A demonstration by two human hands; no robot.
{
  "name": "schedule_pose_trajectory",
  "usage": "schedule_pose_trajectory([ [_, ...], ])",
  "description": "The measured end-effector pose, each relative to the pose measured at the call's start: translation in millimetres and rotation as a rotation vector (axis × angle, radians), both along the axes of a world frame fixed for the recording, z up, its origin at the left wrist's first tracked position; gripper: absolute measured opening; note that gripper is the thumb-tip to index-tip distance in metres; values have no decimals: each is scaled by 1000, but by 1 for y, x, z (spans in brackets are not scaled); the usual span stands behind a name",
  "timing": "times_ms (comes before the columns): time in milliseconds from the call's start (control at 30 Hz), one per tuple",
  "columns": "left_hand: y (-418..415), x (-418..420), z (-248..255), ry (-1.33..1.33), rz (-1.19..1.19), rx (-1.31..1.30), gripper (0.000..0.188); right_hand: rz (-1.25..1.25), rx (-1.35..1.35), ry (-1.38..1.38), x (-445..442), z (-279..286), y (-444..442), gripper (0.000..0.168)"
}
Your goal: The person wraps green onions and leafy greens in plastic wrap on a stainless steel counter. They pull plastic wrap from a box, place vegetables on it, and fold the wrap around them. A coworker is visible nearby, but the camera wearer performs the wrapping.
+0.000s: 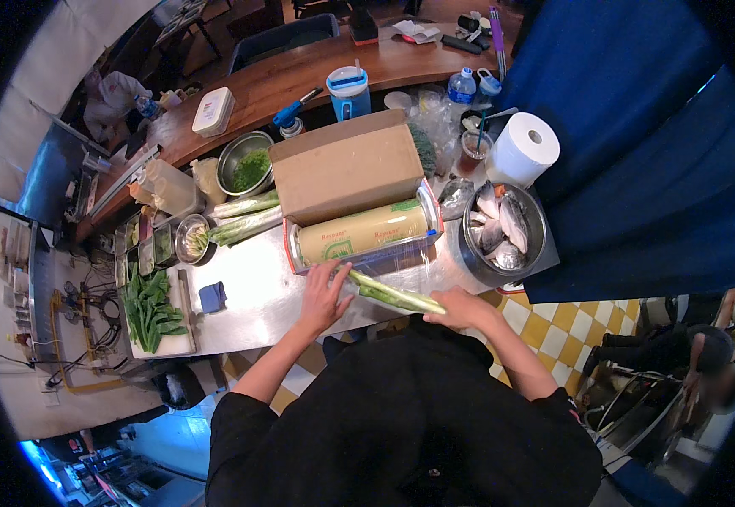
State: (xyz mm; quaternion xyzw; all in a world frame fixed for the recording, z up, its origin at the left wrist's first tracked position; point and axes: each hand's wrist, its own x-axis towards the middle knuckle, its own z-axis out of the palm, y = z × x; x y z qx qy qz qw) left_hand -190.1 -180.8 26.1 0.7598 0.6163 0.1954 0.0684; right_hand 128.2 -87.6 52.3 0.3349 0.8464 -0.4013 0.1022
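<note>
My right hand (465,308) grips the right end of a bundle of green leafy stalks (392,295), held slantwise before the near side of a cardboard box (347,168). Clear plastic film lies about the stalks. With its fingers spread, my left hand (324,295) touches the film and the box's near edge by the stalks' left end; whether it pinches anything cannot be told. A large roll of plastic film (367,231) with a printed core lies in the open box. Behind and left of the box, more wrapped green stalks (247,227) rest on the steel table (234,329).
A steel pot (488,269) of fish pieces and a paper towel roll (522,149) stand at right. At left are a folded blue cloth (212,297), a white cutting board (174,345) with leafy greens, and steel bowls. A person (697,361) is at far right.
</note>
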Motion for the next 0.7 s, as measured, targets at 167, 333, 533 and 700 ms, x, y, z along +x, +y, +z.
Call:
schedule_pose_trajectory([
  [167, 40, -23, 28, -178, -52, -51, 75, 0, -533, -101, 1, -12, 40, 47],
  [333, 109, 18, 56, -437, -174, -104, 43, 1, -661, -81, 9, -57, 49, 53],
  [533, 161, 115, 5, -127, -227, -70, 31, 56, -531, -64, 7, -67, 44, 57],
  [700, 169, 118, -10, 15, -238, -35, 24, 109, -293, 46, 14, -84, 42, 59],
])
